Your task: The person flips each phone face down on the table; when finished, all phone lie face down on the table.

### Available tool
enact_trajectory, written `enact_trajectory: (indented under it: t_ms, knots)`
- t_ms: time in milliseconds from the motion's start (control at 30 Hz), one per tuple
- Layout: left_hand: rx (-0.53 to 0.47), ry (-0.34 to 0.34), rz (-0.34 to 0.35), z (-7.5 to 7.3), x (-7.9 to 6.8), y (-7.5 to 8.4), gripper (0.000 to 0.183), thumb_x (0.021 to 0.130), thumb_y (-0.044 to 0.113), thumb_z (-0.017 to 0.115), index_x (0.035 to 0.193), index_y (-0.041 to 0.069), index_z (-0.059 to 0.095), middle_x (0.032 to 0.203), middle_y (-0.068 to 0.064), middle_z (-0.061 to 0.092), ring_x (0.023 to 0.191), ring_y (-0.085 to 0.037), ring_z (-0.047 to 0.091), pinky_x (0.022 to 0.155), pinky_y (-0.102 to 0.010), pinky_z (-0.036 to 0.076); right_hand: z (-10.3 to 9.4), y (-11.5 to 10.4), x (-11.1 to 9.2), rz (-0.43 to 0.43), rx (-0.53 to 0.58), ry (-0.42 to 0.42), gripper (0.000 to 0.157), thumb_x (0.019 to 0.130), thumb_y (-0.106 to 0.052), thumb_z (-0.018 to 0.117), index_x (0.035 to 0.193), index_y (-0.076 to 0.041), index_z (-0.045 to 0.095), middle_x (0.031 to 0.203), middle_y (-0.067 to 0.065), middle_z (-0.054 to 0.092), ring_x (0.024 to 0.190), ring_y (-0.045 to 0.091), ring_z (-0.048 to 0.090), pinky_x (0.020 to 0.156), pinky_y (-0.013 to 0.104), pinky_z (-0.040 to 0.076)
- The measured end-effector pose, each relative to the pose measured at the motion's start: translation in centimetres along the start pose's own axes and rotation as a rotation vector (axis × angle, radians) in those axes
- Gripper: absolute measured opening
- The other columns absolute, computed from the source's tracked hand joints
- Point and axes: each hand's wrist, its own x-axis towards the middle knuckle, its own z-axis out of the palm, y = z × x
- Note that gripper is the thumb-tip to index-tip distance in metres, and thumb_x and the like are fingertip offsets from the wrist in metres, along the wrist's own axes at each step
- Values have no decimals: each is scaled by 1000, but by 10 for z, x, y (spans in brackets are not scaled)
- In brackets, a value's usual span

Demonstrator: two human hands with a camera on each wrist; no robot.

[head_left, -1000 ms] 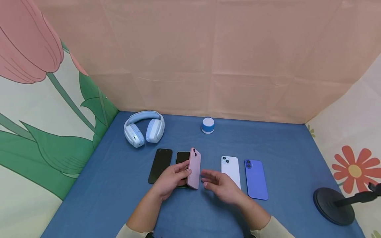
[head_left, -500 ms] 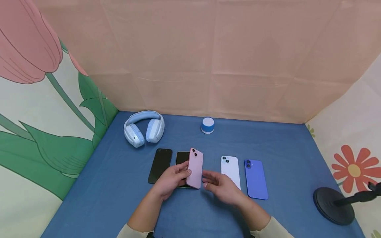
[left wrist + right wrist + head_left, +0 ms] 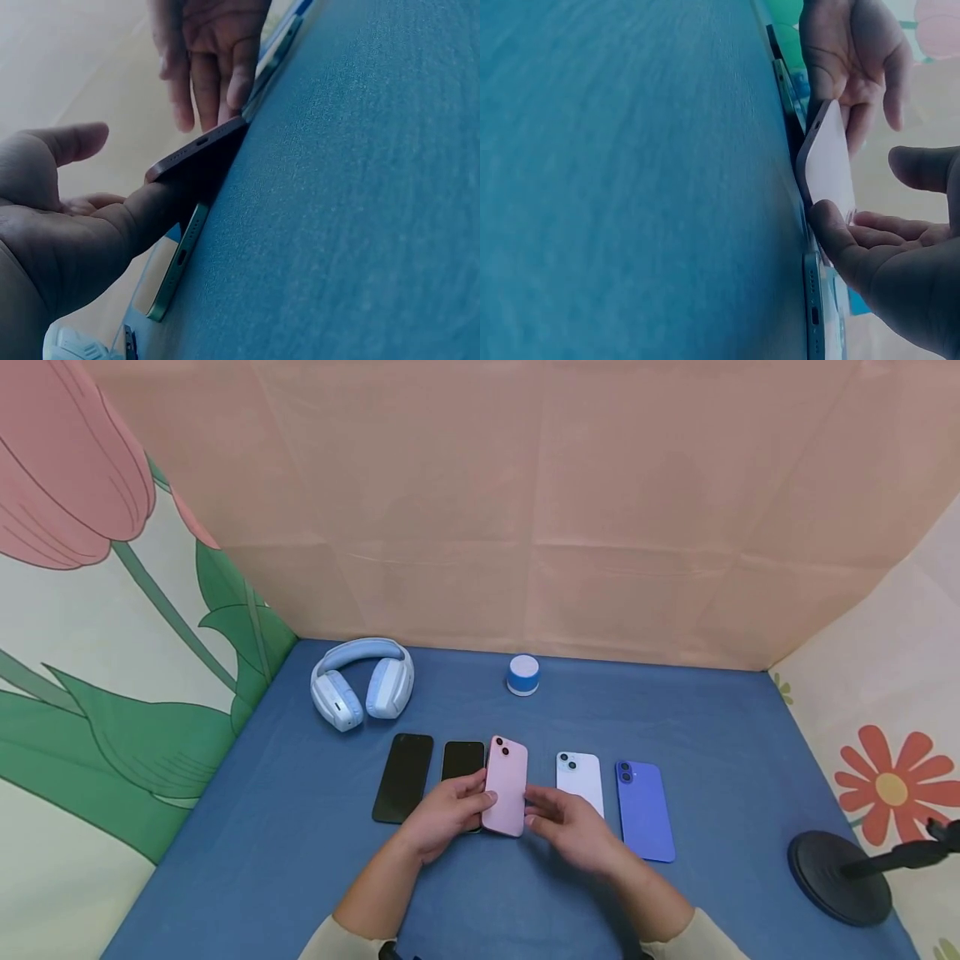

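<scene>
A pink phone (image 3: 506, 787), camera side up, is tilted with its left edge raised off the blue cloth. My left hand (image 3: 447, 814) has its fingers under that raised edge; in the left wrist view its thumb (image 3: 84, 142) stands apart from the phone. At the lower right edge are the fingertips of my right hand (image 3: 573, 829), whose thumb (image 3: 919, 166) is also lifted away in the right wrist view. Left of the pink phone lies a black-screened phone with a green frame (image 3: 462, 758), partly hidden by my left hand.
A larger black phone (image 3: 402, 777) lies further left. To the right are a white phone (image 3: 581, 777) and a purple-blue phone (image 3: 645, 810). Light blue headphones (image 3: 363, 681) and a small blue-and-white cylinder (image 3: 522, 675) sit behind. A black round-based stand (image 3: 840, 877) occupies the right side.
The pink phone has tipped from nearly on edge to a flatter tilt and shifted right, uncovering more of the green-framed phone. Both hands have moved slightly right.
</scene>
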Motion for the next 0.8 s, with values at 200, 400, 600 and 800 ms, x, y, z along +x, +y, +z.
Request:
enact_trajectory:
  t_ms: [200,400,600,800]
  knots:
    - [2,-7,-11,3,5,-2,71,106,25,62,160,-7,27,162,-21,38,141,-35,50,109,-47,45,-7,2,-2,18,8,9,51,102,-19,68,146,3,56,144,18,61,125,35,64,103,53,53]
    - [-7,-6,-9,9,10,-3,71,105,25,63,159,-6,30,162,-19,40,139,-34,53,110,-46,45,-11,3,-4,26,-4,30,50,102,-19,68,145,3,56,142,19,62,126,35,64,103,53,53]
    - [14,-3,-15,15,13,-4,72,105,28,64,160,-5,30,162,-17,41,142,-34,49,110,-46,44,-14,1,-6,54,9,49,51,102,-18,67,145,4,55,139,20,64,128,37,62,104,54,52]
    - [6,4,-18,18,16,-5,71,105,26,63,160,-4,31,163,-16,40,144,-33,46,111,-46,42,-16,0,-8,70,19,55,51,101,-19,68,145,4,55,138,20,64,128,37,62,104,53,52]
